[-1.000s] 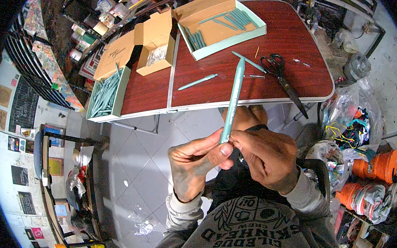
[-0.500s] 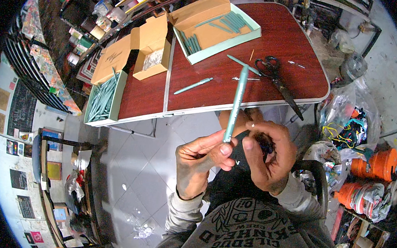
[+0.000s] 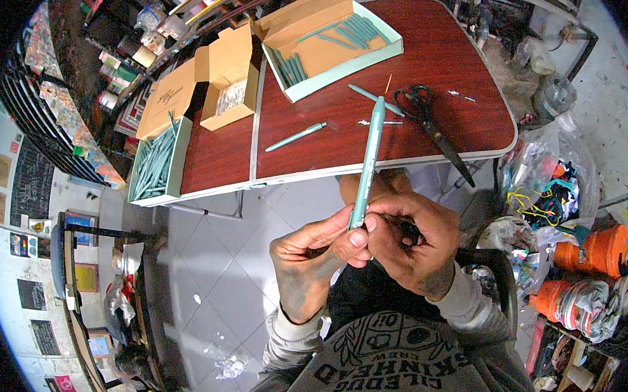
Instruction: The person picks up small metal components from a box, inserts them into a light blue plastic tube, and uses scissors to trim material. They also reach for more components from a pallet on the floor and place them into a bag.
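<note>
A teal pen [image 3: 369, 163] stands almost upright, its lower end pinched between thumb and fingers of my left hand [image 3: 317, 251]. My right hand [image 3: 420, 243] meets that lower end from the right, thumb and fingers drawn together at the barrel. Whatever lies between the right fingertips is hidden. Beyond the pen's upper end, another teal pen [image 3: 365, 95] rests on the dark red table [image 3: 316, 163] beside black-handled scissors [image 3: 432, 124]. A third teal pen [image 3: 295, 136] lies farther left on the tabletop.
An open box [image 3: 348, 66] holds several teal pens in two groups. Left of it stand a smaller cardboard box [image 3: 241, 107] with small pale pieces and a box heaped with teal pens [image 3: 158, 159]. Clear plastic bags [image 3: 555, 184] and orange spools [image 3: 594, 248] sit at right.
My right hand has moved left and closed in at the pen's lower end; earlier it was apart, with a small white bit at its fingertip. My left hand keeps holding the pen.
</note>
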### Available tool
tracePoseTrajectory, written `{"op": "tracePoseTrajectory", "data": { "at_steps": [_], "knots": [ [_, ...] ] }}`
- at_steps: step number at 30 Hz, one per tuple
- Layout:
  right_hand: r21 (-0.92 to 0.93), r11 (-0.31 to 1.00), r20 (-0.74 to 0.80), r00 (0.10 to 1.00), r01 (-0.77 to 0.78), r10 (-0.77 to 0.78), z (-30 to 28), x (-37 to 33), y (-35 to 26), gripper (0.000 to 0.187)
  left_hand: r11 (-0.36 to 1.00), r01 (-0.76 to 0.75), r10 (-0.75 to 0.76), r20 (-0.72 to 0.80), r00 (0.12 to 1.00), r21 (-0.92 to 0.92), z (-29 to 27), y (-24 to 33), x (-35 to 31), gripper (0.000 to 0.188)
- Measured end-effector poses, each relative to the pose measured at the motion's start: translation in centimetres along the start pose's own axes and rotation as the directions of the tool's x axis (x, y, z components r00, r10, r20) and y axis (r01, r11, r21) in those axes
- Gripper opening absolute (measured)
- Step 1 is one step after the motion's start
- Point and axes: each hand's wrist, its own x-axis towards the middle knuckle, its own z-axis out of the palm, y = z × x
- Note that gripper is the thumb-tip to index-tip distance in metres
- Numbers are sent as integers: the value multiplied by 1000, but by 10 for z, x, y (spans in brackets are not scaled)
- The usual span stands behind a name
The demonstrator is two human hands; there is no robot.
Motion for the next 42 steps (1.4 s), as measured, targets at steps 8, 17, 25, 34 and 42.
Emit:
{"op": "tracePoseTrajectory", "data": {
  "at_steps": [8, 17, 25, 34, 42],
  "knots": [
    [3, 999, 18, 999, 43, -43, -4, 0, 1, 15, 996, -20, 24, -48, 999, 92, 4, 7, -3, 31],
    [-49, 998, -4, 999, 39, -39, -8, 3, -2, 13, 965, -142, 136, 40, 990, 222, 5, 7, -2, 32],
    [30, 999, -18, 999, -39, 40, -8, -1, 4, 10, 989, -41, 35, 45, 998, 143, 1, 4, -1, 35],
    [-213, 924, -156, 944, -318, 289, -45, -36, 66, 17, 953, -26, 51, 78, 996, -302, -28, -43, 29, 47],
    [-164, 875, -53, 890, -455, 453, -71, -62, 76, 25, 892, -27, 59, 57, 997, -450, -36, -59, 37, 51]
  ]
}}
